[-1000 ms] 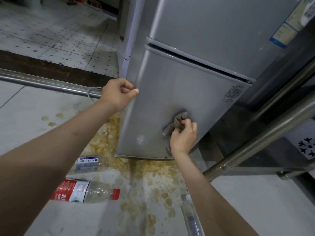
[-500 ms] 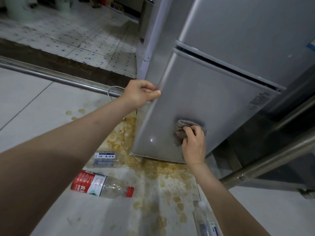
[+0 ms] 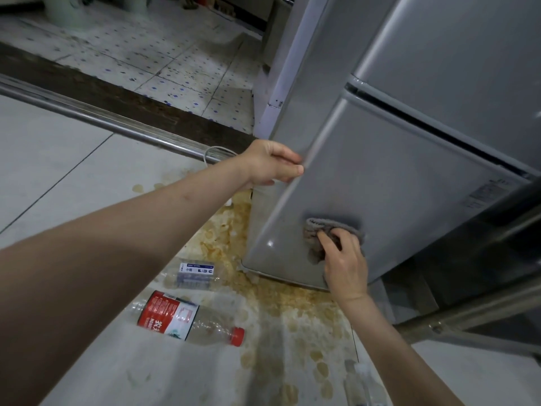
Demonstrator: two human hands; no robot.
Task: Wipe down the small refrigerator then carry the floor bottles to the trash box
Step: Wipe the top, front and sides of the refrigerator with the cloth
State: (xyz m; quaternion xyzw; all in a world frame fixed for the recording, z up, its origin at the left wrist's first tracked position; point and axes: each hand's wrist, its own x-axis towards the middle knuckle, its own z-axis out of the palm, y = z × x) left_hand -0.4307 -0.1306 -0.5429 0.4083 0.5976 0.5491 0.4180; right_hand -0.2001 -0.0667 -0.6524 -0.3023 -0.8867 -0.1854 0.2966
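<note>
The small silver refrigerator [image 3: 409, 183] fills the right of the head view. My left hand [image 3: 272, 164] grips the left edge of its lower door. My right hand [image 3: 342, 259] presses a grey cloth [image 3: 322, 230] against the lower door near its bottom. On the floor lie a clear bottle with a red label and red cap [image 3: 187, 320], a crushed clear bottle with a blue-and-white label [image 3: 194, 273], and a third clear bottle [image 3: 363, 385] at the bottom edge beside my right forearm.
Brown stains [image 3: 278, 306] spread over the pale floor tiles below the fridge. A metal door-track rail [image 3: 87, 115] crosses the floor at left, with patterned tiles beyond. Metal frame legs [image 3: 468, 315] stand to the right of the fridge. A white cord [image 3: 216, 152] loops near the rail.
My right hand has slid the cloth slightly along the lower door. The left hand keeps its grip on the door edge. The view has shifted left.
</note>
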